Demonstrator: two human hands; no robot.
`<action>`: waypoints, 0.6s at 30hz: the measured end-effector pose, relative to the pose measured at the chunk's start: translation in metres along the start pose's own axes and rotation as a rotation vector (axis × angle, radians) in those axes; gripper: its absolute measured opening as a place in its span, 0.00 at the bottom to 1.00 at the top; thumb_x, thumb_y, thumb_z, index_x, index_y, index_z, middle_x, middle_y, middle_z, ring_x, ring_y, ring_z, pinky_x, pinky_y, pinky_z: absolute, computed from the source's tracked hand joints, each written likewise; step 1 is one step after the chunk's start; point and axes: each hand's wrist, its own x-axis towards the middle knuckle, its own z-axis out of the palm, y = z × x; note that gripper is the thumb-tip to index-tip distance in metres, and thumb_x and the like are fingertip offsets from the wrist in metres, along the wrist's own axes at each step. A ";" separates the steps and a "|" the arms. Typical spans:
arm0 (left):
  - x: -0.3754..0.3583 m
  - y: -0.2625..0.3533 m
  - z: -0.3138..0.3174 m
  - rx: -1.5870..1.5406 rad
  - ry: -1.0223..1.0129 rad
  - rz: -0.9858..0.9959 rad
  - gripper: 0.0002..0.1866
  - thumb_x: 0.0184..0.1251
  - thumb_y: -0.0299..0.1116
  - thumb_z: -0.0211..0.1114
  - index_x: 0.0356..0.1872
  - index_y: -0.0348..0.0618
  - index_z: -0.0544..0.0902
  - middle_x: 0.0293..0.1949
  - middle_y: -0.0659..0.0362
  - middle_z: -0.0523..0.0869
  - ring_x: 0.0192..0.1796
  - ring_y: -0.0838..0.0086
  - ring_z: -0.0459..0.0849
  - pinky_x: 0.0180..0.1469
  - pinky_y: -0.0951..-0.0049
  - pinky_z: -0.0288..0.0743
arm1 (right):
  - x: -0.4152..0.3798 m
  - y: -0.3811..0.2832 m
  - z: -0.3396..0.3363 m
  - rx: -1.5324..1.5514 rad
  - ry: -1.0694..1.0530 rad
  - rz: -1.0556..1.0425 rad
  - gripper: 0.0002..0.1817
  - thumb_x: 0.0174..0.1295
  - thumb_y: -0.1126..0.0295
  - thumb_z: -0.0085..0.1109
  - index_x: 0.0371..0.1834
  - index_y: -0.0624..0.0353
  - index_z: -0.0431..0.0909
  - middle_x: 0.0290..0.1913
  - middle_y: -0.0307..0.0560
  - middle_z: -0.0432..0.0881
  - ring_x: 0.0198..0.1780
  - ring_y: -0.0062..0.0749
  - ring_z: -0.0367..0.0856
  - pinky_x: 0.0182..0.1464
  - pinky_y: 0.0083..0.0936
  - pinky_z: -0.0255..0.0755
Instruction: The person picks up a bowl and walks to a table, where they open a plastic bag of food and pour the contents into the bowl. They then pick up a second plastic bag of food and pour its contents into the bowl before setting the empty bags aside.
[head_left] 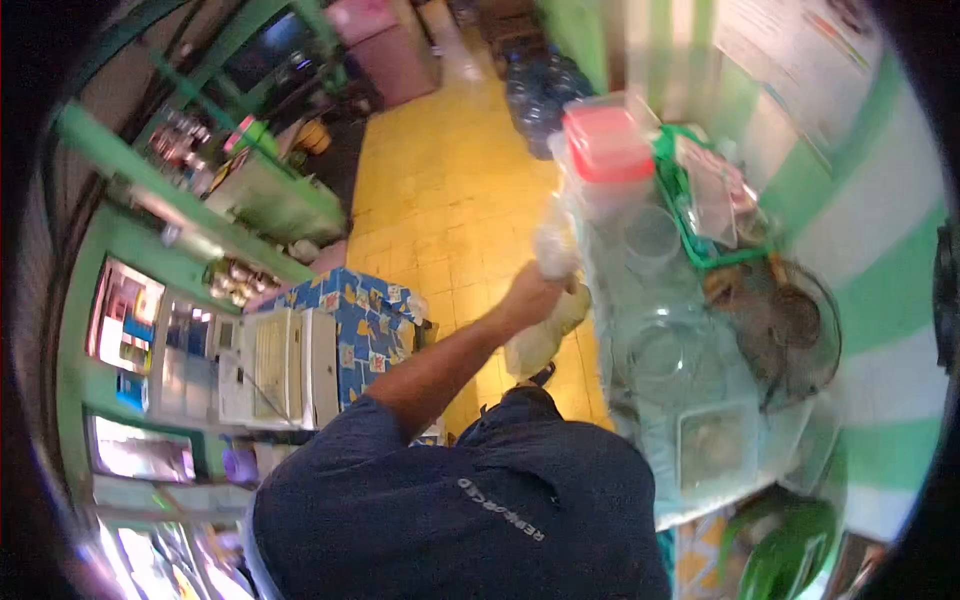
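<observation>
My left hand (528, 297) reaches out from my dark blue sleeve to the edge of a glass-topped table (700, 490). Its fingers are closed around a small whitish plastic bag (555, 250), held up beside the table edge. A second pale bag (540, 340) hangs just under the hand; I cannot tell whether the hand holds it too. My right hand is not in view. Closest to the hand on the table are a clear container with a red lid (605, 145) and a clear round tub (650, 235).
The table also holds a green basket (672, 175), a square clear box (715, 440) and a round wire fan grille (790, 330). A counter with a blue patterned cloth (350, 310) and a white machine (280, 365) stands to the left. Yellow tiled floor (440, 170) lies between them.
</observation>
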 end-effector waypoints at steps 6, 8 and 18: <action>-0.006 0.072 -0.021 -0.103 -0.376 -0.078 0.26 0.81 0.49 0.42 0.21 0.45 0.69 0.17 0.66 0.67 0.19 0.82 0.62 0.22 0.73 0.55 | -0.119 -0.209 -0.050 0.508 0.112 -0.158 0.28 0.56 0.71 0.69 0.62 0.60 0.75 0.61 0.50 0.79 0.65 0.40 0.74 0.68 0.34 0.64; -0.003 0.080 -0.016 -0.433 -0.559 -0.137 0.23 0.79 0.47 0.47 0.21 0.47 0.69 0.18 0.68 0.66 0.21 0.82 0.63 0.23 0.74 0.56 | -0.158 -0.324 -0.079 0.672 -0.244 -0.365 0.30 0.53 0.74 0.71 0.62 0.60 0.75 0.62 0.51 0.78 0.66 0.41 0.73 0.69 0.34 0.63; 0.014 0.100 0.029 -0.048 -0.926 0.852 0.14 0.72 0.39 0.50 0.44 0.39 0.76 0.37 0.52 0.78 0.43 0.60 0.78 0.44 0.58 0.72 | -0.240 -0.489 -0.040 0.757 -0.398 -0.533 0.41 0.47 0.67 0.75 0.66 0.64 0.65 0.64 0.62 0.71 0.69 0.55 0.66 0.72 0.43 0.58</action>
